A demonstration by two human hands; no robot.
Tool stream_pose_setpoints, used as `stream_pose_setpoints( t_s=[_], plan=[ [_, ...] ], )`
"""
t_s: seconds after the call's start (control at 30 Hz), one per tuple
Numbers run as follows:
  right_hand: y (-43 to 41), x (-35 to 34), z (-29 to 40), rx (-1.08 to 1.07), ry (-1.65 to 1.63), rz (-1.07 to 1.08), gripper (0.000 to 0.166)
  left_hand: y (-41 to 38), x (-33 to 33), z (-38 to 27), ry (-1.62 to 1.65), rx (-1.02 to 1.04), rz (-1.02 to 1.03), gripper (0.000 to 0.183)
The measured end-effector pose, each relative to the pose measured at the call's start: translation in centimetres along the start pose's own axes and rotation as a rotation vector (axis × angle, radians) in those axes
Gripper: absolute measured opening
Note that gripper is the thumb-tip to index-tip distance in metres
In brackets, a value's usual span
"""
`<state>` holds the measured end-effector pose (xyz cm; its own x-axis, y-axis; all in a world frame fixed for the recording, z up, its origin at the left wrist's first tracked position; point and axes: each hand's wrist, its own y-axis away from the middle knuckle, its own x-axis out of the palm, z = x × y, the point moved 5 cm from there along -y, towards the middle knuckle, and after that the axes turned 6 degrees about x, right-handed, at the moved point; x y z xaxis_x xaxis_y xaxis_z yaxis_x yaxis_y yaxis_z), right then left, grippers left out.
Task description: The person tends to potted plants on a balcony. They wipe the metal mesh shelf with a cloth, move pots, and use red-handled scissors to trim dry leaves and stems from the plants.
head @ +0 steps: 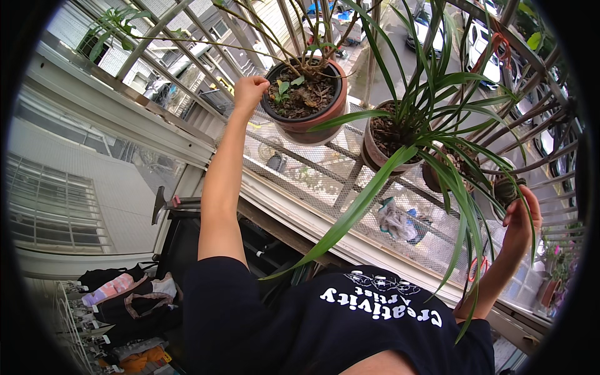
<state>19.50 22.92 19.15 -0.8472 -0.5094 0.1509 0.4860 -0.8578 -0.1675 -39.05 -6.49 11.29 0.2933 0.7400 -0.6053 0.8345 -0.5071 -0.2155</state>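
My left hand (251, 93) reaches to the left edge of a reddish-brown pot (304, 125), its thumb and forefinger pinched at the rim. A woody-stemmed plant and a small green seedling (282, 93) grow from the soil inside. My right hand (521, 218) is at the far right, fingers bent beside a small light-coloured pot (490, 204) with a cactus (506, 190). A long leaf crosses that hand, and whether it grips the pot is unclear. Between my hands stands a pot (375, 152) with a strap-leaved plant (422, 124).
Metal mesh (300, 171) and bars form the floor of the window cage, with a street below. Another brown pot (433, 178) is beneath the long leaves. Red-handled scissors (478, 268) are near my right forearm. Clothes (131, 293) hang at lower left.
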Motion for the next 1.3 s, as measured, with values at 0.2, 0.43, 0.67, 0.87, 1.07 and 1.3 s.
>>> stream_pose_setpoints(
  t_s=[0.2,0.43,0.67,0.87,1.07,1.3],
  plan=[
    [-0.1,0.1,-0.4,0.012,-0.004,0.012,0.025,-0.7,0.9,-0.3,-0.144,0.12,-0.027,0.016],
    [-0.1,1.2,-0.2,0.028,0.012,0.017,0.025,-2.5,4.0,0.2,-0.479,0.022,0.185,0.017],
    [0.4,0.3,-0.4,0.025,0.014,-0.034,0.026,-1.0,0.6,-1.8,0.279,-0.05,0.053,0.005],
    [0.4,1.3,-1.3,0.054,-0.006,-0.014,0.025,1.1,-0.6,-2.1,0.79,-0.166,0.011,0.006],
    [0.7,1.9,-0.8,0.094,-0.008,-0.04,0.023,3.8,3.0,-7.8,0.713,-0.082,0.214,0.006],
    [1.4,1.9,-1.1,0.129,-0.02,-0.097,0.02,1.4,14.7,-17.3,0.417,0.097,0.564,0.005]
  ],
)
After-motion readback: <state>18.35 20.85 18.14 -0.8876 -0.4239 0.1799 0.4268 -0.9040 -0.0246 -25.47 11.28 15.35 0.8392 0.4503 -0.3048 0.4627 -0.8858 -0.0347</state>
